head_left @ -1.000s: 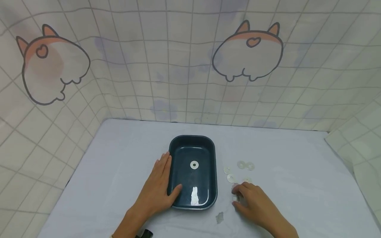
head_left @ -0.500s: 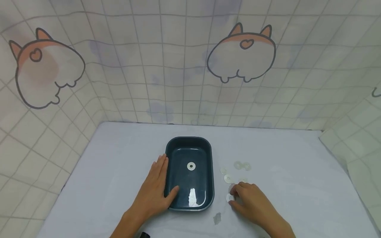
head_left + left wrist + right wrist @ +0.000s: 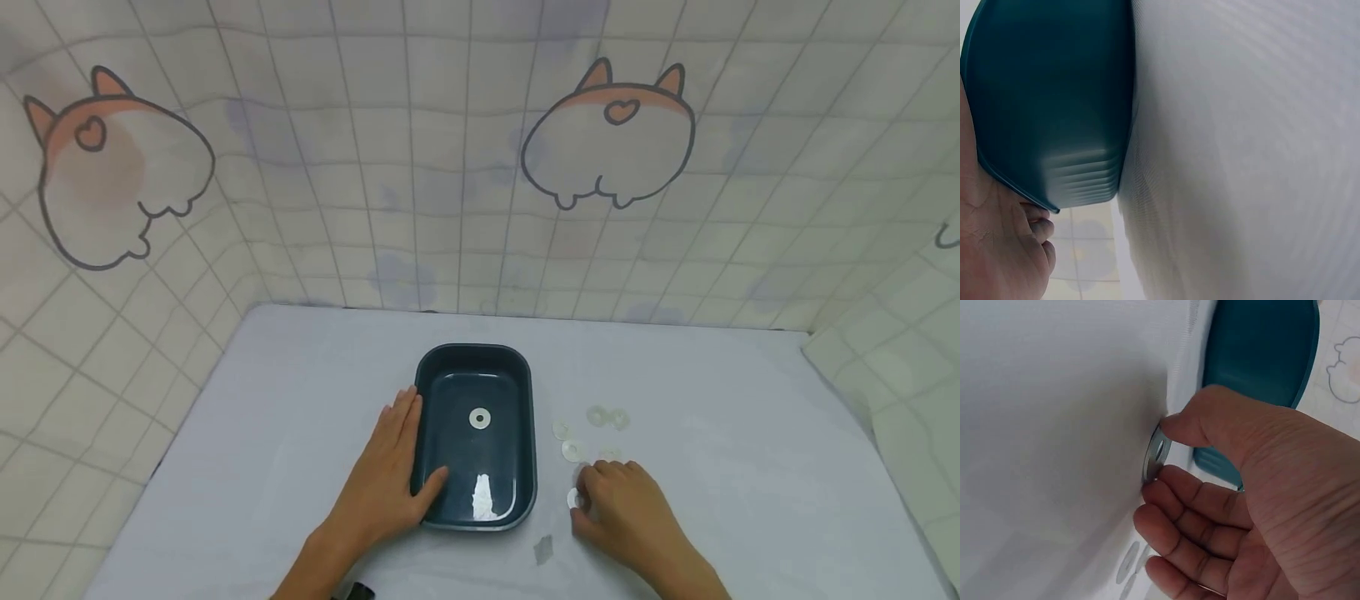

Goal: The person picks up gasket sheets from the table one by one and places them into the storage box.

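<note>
A dark teal rectangular tray (image 3: 476, 475) stands on the white cloth, with one flat washer (image 3: 473, 419) lying on its floor. My left hand (image 3: 382, 479) rests along its left side, fingers straight against the rim and thumb over the near part of that edge. Right of the tray, my right hand (image 3: 630, 512) pinches a metal washer (image 3: 1151, 461) at its edges between thumb and index finger. In the right wrist view this washer is tilted, low at the cloth; the other fingers are loosely bent. Farther off lie several more washers (image 3: 573, 452).
A small grey diamond-shaped patch (image 3: 543, 550) is on the cloth between tray and right hand. A black object (image 3: 361, 592) shows at the bottom edge beside the left wrist. A tile-patterned curtain (image 3: 480, 192) closes the back and sides of the table.
The right thumb and index finger have closed in on the washer nearest me. The left hand keeps its place on the tray. The whole head view has shifted slightly.
</note>
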`<state>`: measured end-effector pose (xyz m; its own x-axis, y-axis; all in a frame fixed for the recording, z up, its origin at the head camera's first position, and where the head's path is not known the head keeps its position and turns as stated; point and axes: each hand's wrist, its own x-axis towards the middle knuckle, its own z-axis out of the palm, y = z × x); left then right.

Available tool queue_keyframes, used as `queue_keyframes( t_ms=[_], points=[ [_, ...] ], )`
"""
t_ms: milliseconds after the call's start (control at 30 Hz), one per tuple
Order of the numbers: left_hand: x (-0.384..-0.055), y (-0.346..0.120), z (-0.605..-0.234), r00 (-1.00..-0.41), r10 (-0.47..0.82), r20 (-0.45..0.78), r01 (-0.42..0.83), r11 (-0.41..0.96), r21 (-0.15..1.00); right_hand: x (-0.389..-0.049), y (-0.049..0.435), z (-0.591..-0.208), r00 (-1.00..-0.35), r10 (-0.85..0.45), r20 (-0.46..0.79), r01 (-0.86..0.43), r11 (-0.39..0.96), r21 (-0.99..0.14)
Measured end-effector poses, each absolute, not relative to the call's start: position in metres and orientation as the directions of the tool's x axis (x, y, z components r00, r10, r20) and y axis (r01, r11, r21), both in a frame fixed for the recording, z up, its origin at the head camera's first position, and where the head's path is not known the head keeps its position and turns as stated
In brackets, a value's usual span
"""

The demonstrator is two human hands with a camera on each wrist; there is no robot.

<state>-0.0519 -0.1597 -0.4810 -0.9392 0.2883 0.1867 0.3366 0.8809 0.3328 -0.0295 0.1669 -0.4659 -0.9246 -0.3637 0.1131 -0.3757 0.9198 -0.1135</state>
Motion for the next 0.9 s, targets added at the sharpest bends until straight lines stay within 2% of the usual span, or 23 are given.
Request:
queue_keyframes(
  t_ms=[100, 267, 600, 900],
  points=[
    [-0.051, -0.160, -0.481, -0.943, 0.287, 0.170, 0.330, 0.881, 0.340, -0.030, 0.164, -0.466, -0.940, -0.333, 0.078, -0.341, 0.933, -0.115],
    [-0.053, -0.158, -0.481, -0.940, 0.296, 0.168, 0.338, 0.871, 0.357, -0.029, 0.163, -0.466, -0.939, -0.325, 0.113, -0.338, 0.934, -0.115],
    [-0.052, -0.160, -0.482, -0.944, 0.295, 0.150, 0.330, 0.877, 0.351, -0.029, 0.164, -0.470, -0.948, -0.303, 0.098, -0.319, 0.915, -0.247],
    [-0.052, -0.162, -0.481, -0.944, 0.292, 0.151, 0.328, 0.873, 0.361, -0.031, 0.167, -0.477, -0.937, -0.326, 0.122, -0.346, 0.910, -0.229]
  ],
)
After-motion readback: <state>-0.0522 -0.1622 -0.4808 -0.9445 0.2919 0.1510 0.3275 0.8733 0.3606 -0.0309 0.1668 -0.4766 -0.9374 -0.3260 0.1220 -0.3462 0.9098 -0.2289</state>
